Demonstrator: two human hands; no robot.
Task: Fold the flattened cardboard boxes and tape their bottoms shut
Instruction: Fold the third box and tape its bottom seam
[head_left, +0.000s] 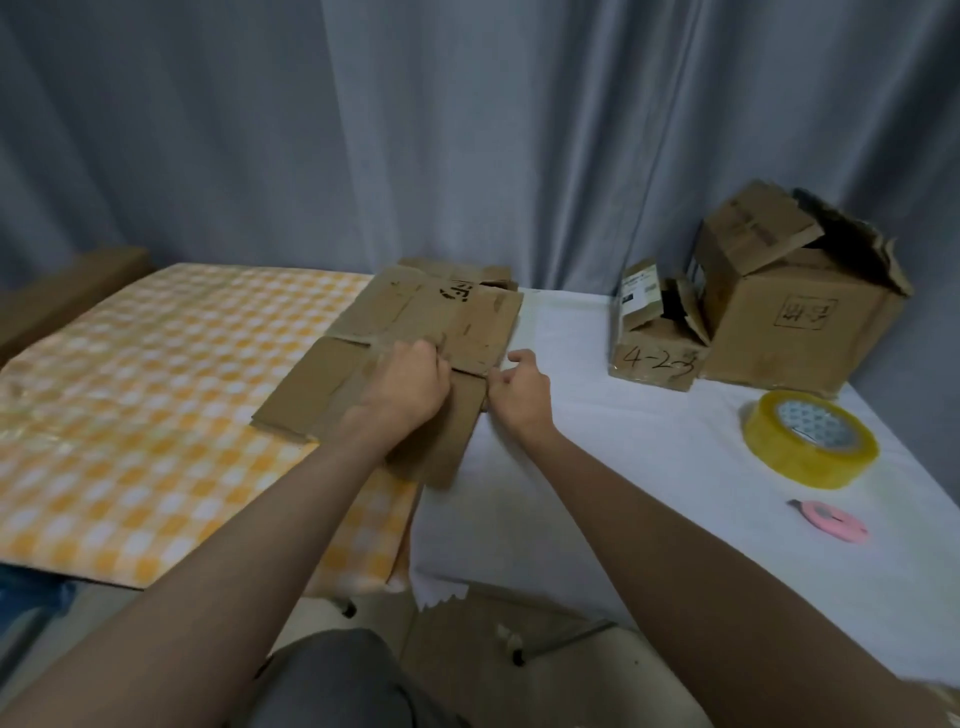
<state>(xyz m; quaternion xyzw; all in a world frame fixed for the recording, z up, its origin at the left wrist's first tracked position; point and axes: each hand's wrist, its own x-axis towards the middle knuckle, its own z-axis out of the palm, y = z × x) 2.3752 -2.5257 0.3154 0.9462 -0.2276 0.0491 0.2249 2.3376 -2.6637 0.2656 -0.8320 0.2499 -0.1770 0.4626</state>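
Note:
A flattened brown cardboard box (415, 322) lies across the seam between the checkered cloth and the white cloth, with black markings on its far panel. My left hand (408, 387) rests on its middle with fingers curled around the slit between two flaps. My right hand (519, 387) pinches the box's right edge, thumb and fingers curled on the cardboard. A roll of yellowish packing tape (810, 439) lies flat at the right. A second flattened box (457, 270) peeks out behind the first.
Two folded boxes stand at the back right: a small one (657, 358) marked "4-23" and a larger torn one (795, 317). A pink cutter (831, 519) lies near the right front edge. An orange checkered cloth (130, 415) covers the left table; grey curtains hang behind.

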